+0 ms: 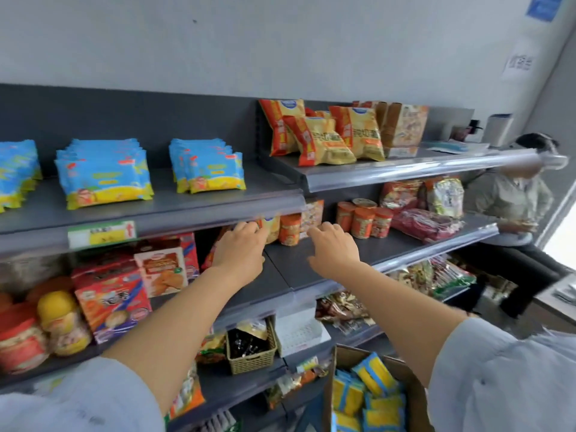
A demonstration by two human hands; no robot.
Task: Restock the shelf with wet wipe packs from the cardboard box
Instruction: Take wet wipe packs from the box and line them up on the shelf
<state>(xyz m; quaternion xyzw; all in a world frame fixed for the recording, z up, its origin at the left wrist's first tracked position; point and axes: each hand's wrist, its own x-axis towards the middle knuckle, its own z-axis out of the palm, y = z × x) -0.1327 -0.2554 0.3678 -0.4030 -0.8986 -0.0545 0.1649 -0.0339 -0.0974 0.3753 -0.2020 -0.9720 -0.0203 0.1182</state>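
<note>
The wet wipe packs lie in three blue and yellow piles on the top left shelf; the far left pile is cut off by the edge of the view, so I cannot count its packs; there is bare shelf between the piles and to the right of the last one. More packs sit in one cardboard box low on the right; they are jumbled, so I can only say there are many. I think the job is partly done, with lots left to move. The left hand and the right hand reach out in front of the shelf below; both hold nothing, fingers loosely bent. One other person sits at the far right.
</note>
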